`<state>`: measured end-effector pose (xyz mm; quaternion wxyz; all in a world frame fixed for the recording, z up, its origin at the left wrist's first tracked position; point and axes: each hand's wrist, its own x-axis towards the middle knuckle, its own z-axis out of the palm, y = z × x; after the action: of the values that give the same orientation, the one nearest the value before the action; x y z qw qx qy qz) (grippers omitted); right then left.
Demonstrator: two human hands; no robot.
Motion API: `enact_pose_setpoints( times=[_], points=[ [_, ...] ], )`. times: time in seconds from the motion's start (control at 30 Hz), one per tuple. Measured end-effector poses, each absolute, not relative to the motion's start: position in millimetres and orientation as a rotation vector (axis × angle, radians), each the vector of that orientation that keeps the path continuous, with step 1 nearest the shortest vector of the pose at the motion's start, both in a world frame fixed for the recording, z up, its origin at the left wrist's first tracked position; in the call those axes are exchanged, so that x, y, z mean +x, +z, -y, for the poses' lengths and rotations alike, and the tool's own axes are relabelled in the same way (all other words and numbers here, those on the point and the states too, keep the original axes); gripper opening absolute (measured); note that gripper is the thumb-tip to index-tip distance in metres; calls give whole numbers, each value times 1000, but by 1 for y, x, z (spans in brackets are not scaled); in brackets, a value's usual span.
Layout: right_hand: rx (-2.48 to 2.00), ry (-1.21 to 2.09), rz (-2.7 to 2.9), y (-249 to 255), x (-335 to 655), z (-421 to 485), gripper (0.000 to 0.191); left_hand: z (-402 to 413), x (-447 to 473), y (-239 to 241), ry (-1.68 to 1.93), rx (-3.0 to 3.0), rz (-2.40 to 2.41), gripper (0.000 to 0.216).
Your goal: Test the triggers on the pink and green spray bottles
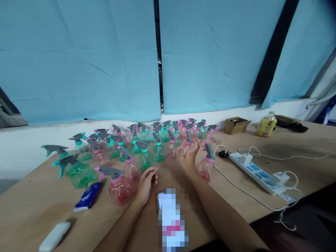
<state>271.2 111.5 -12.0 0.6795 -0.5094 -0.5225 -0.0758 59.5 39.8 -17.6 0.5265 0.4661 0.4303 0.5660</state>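
My left hand (149,179) hovers at or rests on the table, its fingers curled loosely inward with nothing visible in them. Beside it on the left are two pink spray bottles, a near one (122,190) and one just behind (131,171). My right hand (189,159) is a little blurred, with thumb and fingers apart in front of a pink spray bottle (188,140); whether it touches the bottle cannot be made out. Right of that wrist stands another pink spray bottle (206,168). Between my forearms lies a phone (160,201), mostly covered by a blurred patch.
Several green and pink spray bottles, such as a green one (159,150), crowd toward the wall. At left lie a blue packet (88,196) and a white case (55,236). Rightward are a power strip (258,173) with white cables, a cardboard box (237,126) and a yellow-labelled bottle (266,125).
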Motion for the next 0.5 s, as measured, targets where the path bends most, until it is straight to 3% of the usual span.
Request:
enact_pose_setpoints(
  times=[0.2,0.3,0.5],
  points=[
    [-866,-400,1352,41,262,-56,55,-40,61,-18,1349,1124,-1026,23],
    [-811,-574,1263,64,268,-34,58,-39,60,-19,1339,1140,-1034,22],
    [-1312,-601,972,78,299,-18,70,-40,59,-20,1331,1154,-1040,24]
  ],
)
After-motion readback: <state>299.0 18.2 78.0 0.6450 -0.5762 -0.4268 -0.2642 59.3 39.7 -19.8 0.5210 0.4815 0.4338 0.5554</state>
